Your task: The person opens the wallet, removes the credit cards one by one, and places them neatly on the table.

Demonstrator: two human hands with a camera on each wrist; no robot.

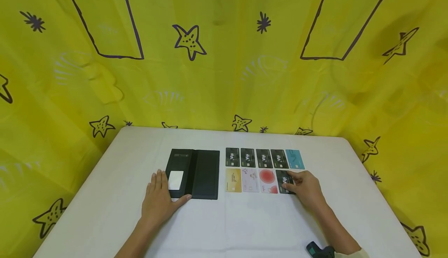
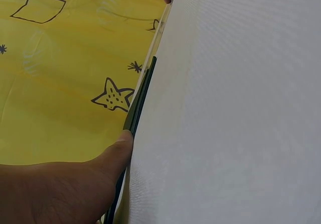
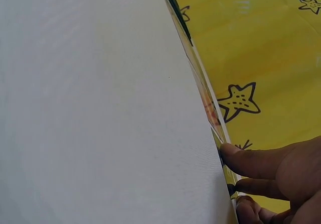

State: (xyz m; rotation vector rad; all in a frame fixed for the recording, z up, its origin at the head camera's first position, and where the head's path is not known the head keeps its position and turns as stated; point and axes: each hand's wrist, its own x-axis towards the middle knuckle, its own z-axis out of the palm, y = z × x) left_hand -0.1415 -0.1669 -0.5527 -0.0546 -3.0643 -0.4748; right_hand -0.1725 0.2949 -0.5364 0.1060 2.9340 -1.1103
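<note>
A black card wallet [image 1: 206,174] lies spread open on the white table, a white card [image 1: 175,180] in its left half. My left hand [image 1: 156,201] rests flat along the wallet's left side, its thumb reaching the lower edge; the left wrist view shows that thumb [image 2: 118,151] against the wallet's edge [image 2: 140,98]. My right hand [image 1: 308,190] pinches a black VIP card [image 1: 284,178] at the right end of the lower row, thumb and fingers on its right part. Beside it lie a red-and-white card [image 1: 268,181], a pale pink card [image 1: 250,180] and a gold card [image 1: 233,180].
Above the lower row lies another of several black VIP cards [image 1: 232,157], ending with a blue card [image 1: 295,159]. A yellow patterned curtain [image 1: 224,87] hangs behind the white table [image 1: 259,227]. A dark device [image 1: 320,250] is by my right wrist.
</note>
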